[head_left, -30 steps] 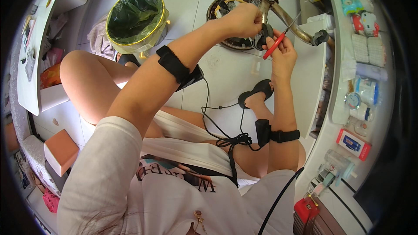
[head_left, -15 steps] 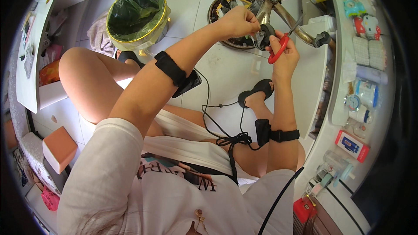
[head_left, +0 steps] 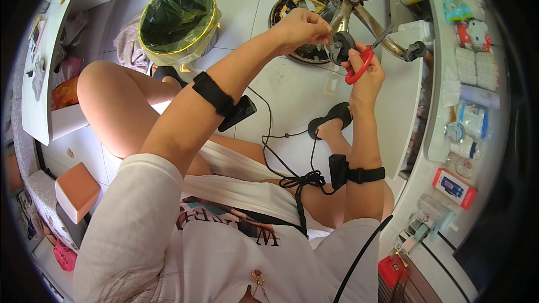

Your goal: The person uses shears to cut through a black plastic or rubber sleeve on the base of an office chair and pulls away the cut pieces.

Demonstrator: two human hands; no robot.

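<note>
We wear a white short-sleeved shirt [head_left: 168, 230] with a dark print across the chest. A black strap with a small black box [head_left: 222, 99] wraps our left forearm, and another black strap [head_left: 353, 174] our right forearm. Black cables [head_left: 292, 177] run from both boxes to the middle of the frame, and black sandals [head_left: 331, 119] are on our feet.

Near the top centre of the frame, your left hand [head_left: 300, 25] pinches at the black caster wheel [head_left: 341, 46] on a leg of the metal chair base [head_left: 359, 0], while your right hand [head_left: 368, 70] holds red-handled scissors [head_left: 365, 59] just beside the wheel, blades pointing up and to the right. A bin lined with a green bag [head_left: 178, 19] stands at upper left, and a white shelf [head_left: 477, 78] crowded with small packages runs down the right edge.
</note>
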